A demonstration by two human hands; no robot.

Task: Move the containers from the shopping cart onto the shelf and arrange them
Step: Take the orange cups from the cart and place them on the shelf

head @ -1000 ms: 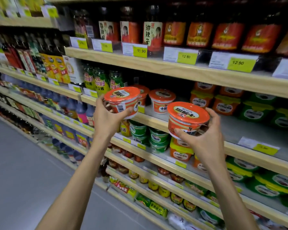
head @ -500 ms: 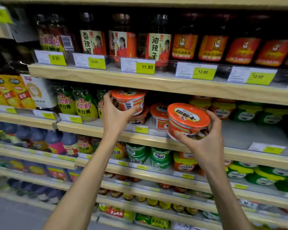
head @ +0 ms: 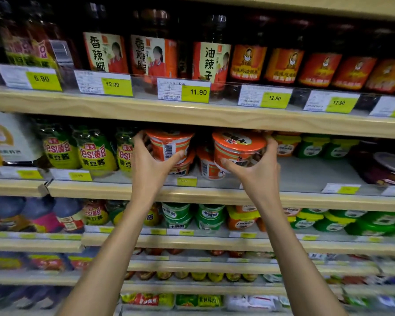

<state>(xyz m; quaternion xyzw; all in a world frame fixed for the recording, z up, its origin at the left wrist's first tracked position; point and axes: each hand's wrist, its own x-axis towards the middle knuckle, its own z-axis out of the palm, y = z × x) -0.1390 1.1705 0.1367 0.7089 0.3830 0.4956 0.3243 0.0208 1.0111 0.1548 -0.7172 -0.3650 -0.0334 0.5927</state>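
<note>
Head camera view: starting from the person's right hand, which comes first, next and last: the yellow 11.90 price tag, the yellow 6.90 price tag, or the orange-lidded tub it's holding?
1. Orange-lidded tub: gripped in the right hand, at the middle shelf.
2. Yellow 11.90 price tag: up and left, on the upper shelf edge.
3. Yellow 6.90 price tag: far left on that same edge.

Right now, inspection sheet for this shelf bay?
Surface: middle shelf, bare stretch right of the tubs.
Job's things: two orange-lidded tubs, one in the left hand, one in the right hand; left one sits above a shelved tub, contact unclear.
Clutter: green-capped jars left, green and yellow tubs right.
Grippers: left hand and right hand each grip a tub.
Cables: nothing seen.
Surroundings: sauce jars above, price tags; cart out of view.
</note>
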